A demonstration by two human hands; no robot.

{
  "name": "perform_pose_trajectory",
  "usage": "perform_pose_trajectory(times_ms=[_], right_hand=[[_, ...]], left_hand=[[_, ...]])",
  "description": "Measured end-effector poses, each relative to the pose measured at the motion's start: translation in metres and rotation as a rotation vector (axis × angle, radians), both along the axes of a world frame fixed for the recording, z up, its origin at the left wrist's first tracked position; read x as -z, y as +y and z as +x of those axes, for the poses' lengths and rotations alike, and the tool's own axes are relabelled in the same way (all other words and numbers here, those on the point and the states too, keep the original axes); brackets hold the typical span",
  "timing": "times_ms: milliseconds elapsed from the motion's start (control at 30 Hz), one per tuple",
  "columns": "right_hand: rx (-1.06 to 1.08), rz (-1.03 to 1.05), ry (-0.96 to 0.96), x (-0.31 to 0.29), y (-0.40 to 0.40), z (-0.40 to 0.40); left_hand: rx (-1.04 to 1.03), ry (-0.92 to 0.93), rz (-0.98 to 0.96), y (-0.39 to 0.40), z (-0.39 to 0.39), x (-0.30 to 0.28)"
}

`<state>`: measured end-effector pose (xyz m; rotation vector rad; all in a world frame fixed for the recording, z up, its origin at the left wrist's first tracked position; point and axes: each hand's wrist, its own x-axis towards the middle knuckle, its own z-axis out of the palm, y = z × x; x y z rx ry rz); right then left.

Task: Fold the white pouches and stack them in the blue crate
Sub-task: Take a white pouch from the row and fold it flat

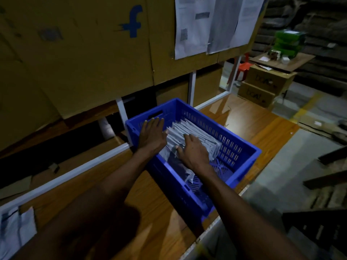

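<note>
Pouches pressed down inside the crate

The pouches (195,134) lay in the crate (242,158), long axis from 10 to 4 o'clock; the right hand (193,152) was flat on them, the left hand (153,135) spread at 9 o'clock.

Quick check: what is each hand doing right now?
Left hand: open, fingers straight, inside the blue crate.
Right hand: open, flat on the white pouches.

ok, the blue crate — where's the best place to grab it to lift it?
Probably by the slot handle cut into the far end wall of the blue crate, with the matching near end, one hand each, coming from outside the ends. The long side walls are slotted mesh with no handle visible.
</note>
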<state>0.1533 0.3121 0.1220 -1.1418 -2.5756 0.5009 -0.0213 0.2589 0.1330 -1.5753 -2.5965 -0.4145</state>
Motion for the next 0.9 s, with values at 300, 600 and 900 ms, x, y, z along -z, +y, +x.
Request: perform_pose_trajectory(times_ms=[300, 600, 900], right_hand=[[-0.069, -0.008, 0.293, -0.024, -0.082, 0.034], [-0.385, -0.092, 0.295, 0.014, -0.204, 0.047], [-0.723, -0.177, -0.026, 0.074, -0.307, 0.019]], left_hand=[[-0.234, -0.154, 0.347, -0.114, 0.074, 0.004], [-0.572, -0.23, 0.286, -0.27, 0.132, 0.06], [-0.867, -0.341, 0.179, -0.404, 0.14, 0.121]])
